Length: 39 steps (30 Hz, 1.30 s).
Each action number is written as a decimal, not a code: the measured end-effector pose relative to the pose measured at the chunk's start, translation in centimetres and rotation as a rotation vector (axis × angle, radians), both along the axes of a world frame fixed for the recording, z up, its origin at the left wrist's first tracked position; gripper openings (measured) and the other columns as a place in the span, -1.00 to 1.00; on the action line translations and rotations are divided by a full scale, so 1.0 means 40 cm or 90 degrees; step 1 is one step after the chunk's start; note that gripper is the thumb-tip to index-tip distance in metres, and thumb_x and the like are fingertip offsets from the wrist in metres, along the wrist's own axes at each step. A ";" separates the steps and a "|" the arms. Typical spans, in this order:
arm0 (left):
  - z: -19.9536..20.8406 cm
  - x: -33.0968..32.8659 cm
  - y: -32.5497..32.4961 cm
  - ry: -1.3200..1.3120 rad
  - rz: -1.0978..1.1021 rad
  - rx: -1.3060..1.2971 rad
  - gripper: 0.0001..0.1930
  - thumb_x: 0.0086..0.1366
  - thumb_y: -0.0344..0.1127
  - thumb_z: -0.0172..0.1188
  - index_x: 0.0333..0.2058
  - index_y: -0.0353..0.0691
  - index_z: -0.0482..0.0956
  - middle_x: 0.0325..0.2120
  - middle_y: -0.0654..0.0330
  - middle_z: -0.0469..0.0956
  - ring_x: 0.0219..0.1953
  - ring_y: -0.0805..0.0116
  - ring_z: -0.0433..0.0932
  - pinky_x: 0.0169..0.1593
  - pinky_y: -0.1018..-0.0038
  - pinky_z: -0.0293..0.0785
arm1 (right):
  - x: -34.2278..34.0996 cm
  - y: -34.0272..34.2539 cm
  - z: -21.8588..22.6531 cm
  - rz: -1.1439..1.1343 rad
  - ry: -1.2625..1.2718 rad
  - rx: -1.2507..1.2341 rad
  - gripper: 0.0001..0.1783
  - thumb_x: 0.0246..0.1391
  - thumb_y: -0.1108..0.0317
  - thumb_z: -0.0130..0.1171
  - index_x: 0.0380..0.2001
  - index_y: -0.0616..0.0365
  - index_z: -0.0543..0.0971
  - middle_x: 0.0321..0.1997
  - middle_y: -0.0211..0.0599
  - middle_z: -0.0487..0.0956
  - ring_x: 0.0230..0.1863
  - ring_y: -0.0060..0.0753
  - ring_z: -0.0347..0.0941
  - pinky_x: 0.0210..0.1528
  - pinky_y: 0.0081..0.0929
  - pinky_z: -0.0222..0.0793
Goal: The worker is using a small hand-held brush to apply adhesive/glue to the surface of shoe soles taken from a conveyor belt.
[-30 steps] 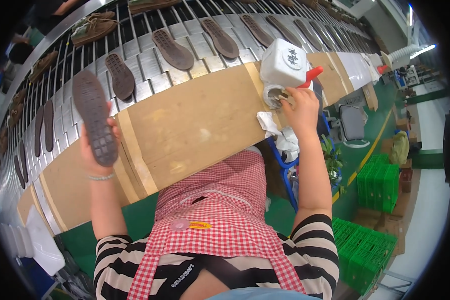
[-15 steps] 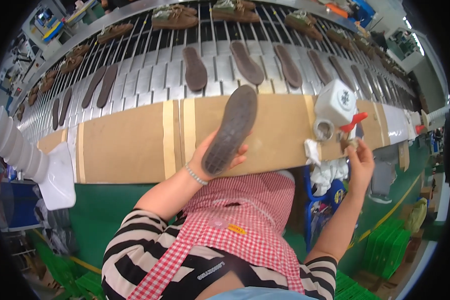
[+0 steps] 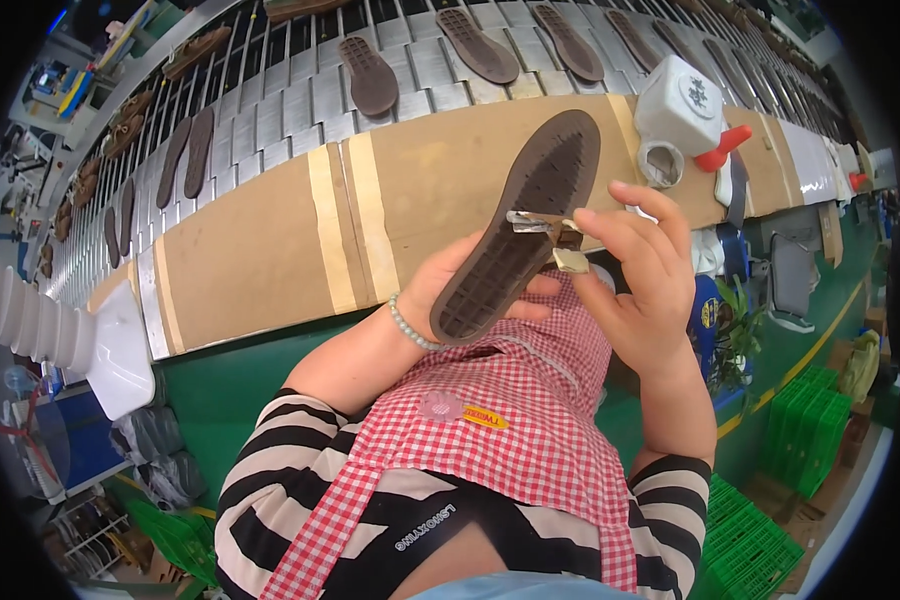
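My left hand (image 3: 450,275) grips a dark brown shoe sole (image 3: 540,190) from beneath, thumb and fingers at its near end. The sole slants up and away over the board's edge, its gridded side facing me. Between thumb and fingers, my right hand (image 3: 645,265) pinches a small brush-like tool (image 3: 550,222) wrapped in cream tape. Its flat, pale, shiny tip lies over the middle of the sole; whether it touches cannot be told. To the right stand a white plastic bottle (image 3: 678,100) with a red spout (image 3: 722,148) and a small whitish pot (image 3: 660,163).
A cardboard-covered ledge (image 3: 250,260) with tape strips runs along the slatted metal conveyor (image 3: 420,70). Several brown soles (image 3: 368,78) lie on the conveyor, with shoes (image 3: 198,52) farther off. At the left hangs a white ribbed duct (image 3: 45,310); green crates (image 3: 805,430) stand at lower right.
My right hand has come left from beside the pot to the sole, bringing the small brush-like tool. The sole has moved slightly right and now shows its gridded face more fully.
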State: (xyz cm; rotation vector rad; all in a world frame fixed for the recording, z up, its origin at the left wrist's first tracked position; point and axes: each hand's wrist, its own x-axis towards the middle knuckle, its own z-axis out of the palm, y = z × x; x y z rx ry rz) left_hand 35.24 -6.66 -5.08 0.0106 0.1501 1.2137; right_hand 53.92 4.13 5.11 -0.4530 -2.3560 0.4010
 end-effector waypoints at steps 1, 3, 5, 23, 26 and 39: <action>0.005 0.002 -0.001 0.001 0.000 -0.004 -0.45 0.54 -0.04 -0.20 0.31 -0.31 0.25 0.16 -0.16 0.42 0.12 -0.16 0.51 0.13 -0.09 0.51 | -0.004 0.002 -0.003 0.001 -0.006 0.010 -0.44 -0.34 0.63 0.33 -0.10 0.13 0.63 -0.14 -0.27 0.63 0.13 0.01 0.46 0.07 -0.21 0.43; 0.017 0.008 -0.008 0.043 0.014 -0.006 -0.45 0.54 -0.03 -0.20 0.29 -0.32 0.26 0.13 -0.13 0.45 0.10 -0.14 0.53 0.12 -0.07 0.53 | -0.009 -0.002 -0.007 0.004 -0.013 0.017 -0.44 -0.35 0.63 0.33 -0.11 0.13 0.63 -0.15 -0.27 0.63 0.12 0.01 0.46 0.07 -0.21 0.42; 0.056 0.016 -0.013 0.148 0.039 -0.029 -0.46 0.54 -0.04 -0.20 0.29 -0.33 0.27 0.12 -0.10 0.47 0.08 -0.11 0.54 0.11 -0.05 0.54 | -0.012 -0.012 -0.010 0.032 -0.027 0.008 -0.44 -0.37 0.62 0.35 -0.12 0.13 0.64 -0.19 -0.29 0.63 0.09 0.00 0.48 0.08 -0.18 0.41; 0.008 0.021 0.017 -0.014 0.040 -0.077 -0.63 0.55 -0.18 -0.18 0.07 -0.30 0.48 -0.10 0.06 0.61 -0.14 0.30 0.65 -0.11 0.36 0.65 | -0.012 -0.091 -0.014 0.217 -0.105 -0.017 -0.70 -0.19 0.34 0.31 -0.26 -0.03 0.69 -0.20 -0.49 0.65 0.09 -0.28 0.49 0.22 -0.07 0.28; 0.019 0.027 0.013 -0.029 0.021 -0.109 -0.59 0.55 -0.17 -0.20 0.10 -0.33 0.47 -0.07 0.01 0.61 -0.12 0.24 0.66 -0.06 0.33 0.64 | 0.004 -0.075 0.010 0.232 -0.159 -0.007 -0.75 -0.13 0.29 0.25 -0.29 -0.10 0.71 -0.20 -0.54 0.65 0.09 -0.32 0.48 0.26 -0.09 0.23; 0.043 0.029 0.031 -0.085 0.099 -0.013 -0.45 0.53 -0.06 -0.28 0.31 -0.30 0.26 0.32 -0.04 0.25 0.45 -0.11 0.01 0.40 -0.16 0.13 | 0.046 -0.141 -0.045 -0.041 0.036 -0.391 -0.47 -0.33 0.44 0.57 -0.19 0.21 0.59 -0.17 -0.22 0.62 -0.09 -0.14 0.54 -0.02 -0.29 0.45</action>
